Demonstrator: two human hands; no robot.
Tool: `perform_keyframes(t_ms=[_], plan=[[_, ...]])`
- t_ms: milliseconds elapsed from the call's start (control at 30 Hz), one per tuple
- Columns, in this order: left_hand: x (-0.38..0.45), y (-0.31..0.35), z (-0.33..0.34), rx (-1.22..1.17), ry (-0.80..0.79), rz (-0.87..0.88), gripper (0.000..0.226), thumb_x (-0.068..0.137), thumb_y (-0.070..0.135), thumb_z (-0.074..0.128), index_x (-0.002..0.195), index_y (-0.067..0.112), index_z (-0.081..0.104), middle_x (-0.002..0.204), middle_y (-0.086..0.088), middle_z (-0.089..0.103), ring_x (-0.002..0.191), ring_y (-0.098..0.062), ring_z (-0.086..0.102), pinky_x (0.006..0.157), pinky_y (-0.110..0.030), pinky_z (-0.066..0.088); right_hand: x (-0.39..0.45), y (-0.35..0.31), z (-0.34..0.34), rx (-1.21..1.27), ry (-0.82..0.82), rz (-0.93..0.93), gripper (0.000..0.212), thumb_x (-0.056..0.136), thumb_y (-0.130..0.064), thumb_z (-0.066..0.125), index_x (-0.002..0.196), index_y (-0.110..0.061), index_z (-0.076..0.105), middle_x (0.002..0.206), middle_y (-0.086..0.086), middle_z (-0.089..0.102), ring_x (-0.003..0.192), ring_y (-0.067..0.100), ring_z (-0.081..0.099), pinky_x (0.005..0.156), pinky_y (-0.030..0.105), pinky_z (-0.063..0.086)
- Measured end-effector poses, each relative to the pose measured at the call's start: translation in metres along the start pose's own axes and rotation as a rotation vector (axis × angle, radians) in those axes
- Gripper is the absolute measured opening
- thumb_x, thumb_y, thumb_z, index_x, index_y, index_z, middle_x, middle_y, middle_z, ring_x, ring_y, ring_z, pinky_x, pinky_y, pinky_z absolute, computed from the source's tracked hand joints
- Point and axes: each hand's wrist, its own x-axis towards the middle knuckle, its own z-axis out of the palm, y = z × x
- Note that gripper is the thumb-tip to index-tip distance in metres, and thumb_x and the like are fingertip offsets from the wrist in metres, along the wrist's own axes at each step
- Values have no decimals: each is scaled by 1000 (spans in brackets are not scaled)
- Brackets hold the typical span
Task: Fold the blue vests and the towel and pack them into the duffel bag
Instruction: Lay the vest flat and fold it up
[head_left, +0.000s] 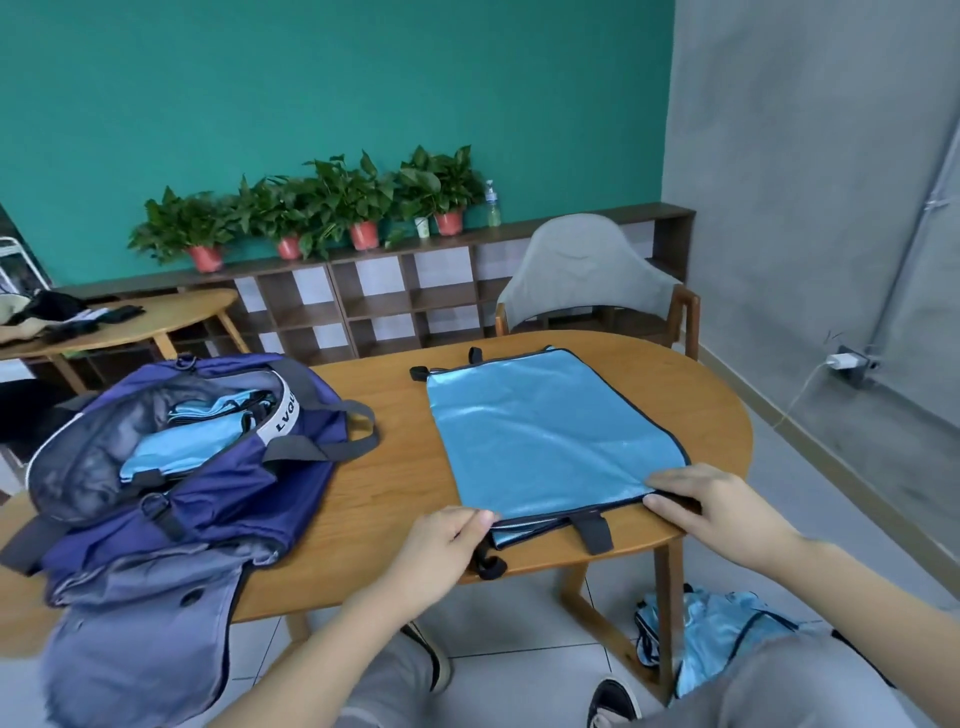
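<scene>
Both my hands sit at the near edge of the wooden table (363, 519), pinching the blue vest (550, 431) that lies flat on it. Largest on the table is the navy duffel bag (218, 499), slumped at the left end with its mouth unzipped and its grey flap hanging over the near edge. Inside it I can see folded blue vests (187, 441) already packed, light blue against the dark mesh lining. Next in size is the vest I am working on, spread smooth on the right half of the table, reaching from the far edge to the near one, its dark straps sticking out at the far left corner and over the near edge. My left hand (441, 545) is closed on the vest's near left corner, fingers curled over the hem. My right hand (722, 509) grips the near right corner, thumb on top and fingers under the fabric. Down on the floor by the right table leg, another blue vest (711, 639) lies crumpled beside my knee.
</scene>
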Motion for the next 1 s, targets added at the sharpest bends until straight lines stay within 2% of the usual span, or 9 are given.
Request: perform_keyframes(t_ms=[133, 300, 433, 533, 600, 667, 733, 867, 1000], plan=[[-9, 0, -6, -46, -4, -16, 17, 91, 42, 71, 104, 36, 78, 112, 21, 71, 107, 13, 59, 89, -1, 34, -12, -8, -4, -8, -58, -5, 72, 88, -76, 41, 134, -25, 64, 133, -13, 62, 125, 5, 51, 111, 22, 34], [-21, 4, -8, 33, 10, 22, 34, 79, 40, 84, 110, 27, 79, 116, 17, 71, 106, 13, 59, 89, 4, 30, -20, -13, -6, 8, -81, 7, 69, 81, -70, 54, 135, -28, 63, 129, -20, 56, 122, -2, 44, 110, 21, 33], [-32, 7, -9, 103, 13, 25, 42, 78, 34, 86, 116, 20, 76, 122, 9, 69, 109, 1, 60, 89, 3, 34, -28, -10, -2, 23, -24, -5, 54, 79, -52, 72, 126, -25, 70, 122, -21, 59, 115, -3, 46, 107, 17, 31], [-40, 6, -6, 210, 63, 1, 42, 79, 42, 83, 117, 25, 76, 120, 8, 70, 110, -7, 63, 100, -21, 45, -34, -10, 6, 20, 84, -13, 33, 80, -28, 82, 112, -22, 78, 115, -10, 71, 107, 2, 52, 106, 26, 42], [-44, 8, -7, 235, 90, 2, 30, 84, 42, 79, 110, 27, 78, 111, 9, 73, 102, -10, 65, 95, -29, 49, -35, -14, 9, -3, 123, -63, 20, 82, -21, 82, 102, -21, 80, 105, -9, 73, 100, 7, 56, 99, 35, 49], [-47, 10, -11, 210, 94, 16, 9, 89, 40, 73, 89, 31, 76, 89, 12, 75, 86, -8, 67, 84, -35, 54, -36, -19, 5, -48, 109, -127, 5, 88, -25, 77, 93, -25, 77, 93, -16, 70, 93, 9, 55, 91, 38, 50], [-48, 12, -18, 168, 121, 14, 15, 92, 39, 68, 79, 30, 66, 76, 10, 71, 76, -7, 65, 79, -38, 55, -37, -29, -2, -53, 69, -121, 7, 95, -30, 68, 92, -26, 72, 89, -16, 66, 89, 6, 55, 87, 36, 49], [-51, 18, -32, 97, 183, 34, 15, 98, 35, 61, 84, 31, 57, 77, 9, 67, 76, -10, 65, 77, -40, 54, -39, -59, -25, 169, -30, 8, 10, 99, -29, 62, 90, -29, 66, 81, -11, 67, 74, 3, 61, 66, 22, 48], [-44, 27, -53, -67, 214, 66, 10, 97, 27, 65, 88, 31, 67, 84, 15, 70, 83, -4, 65, 82, -33, 52, -29, -76, -54, 350, -37, 52, 9, 93, -30, 71, 87, -25, 77, 83, -13, 74, 79, 3, 66, 72, 21, 49]])
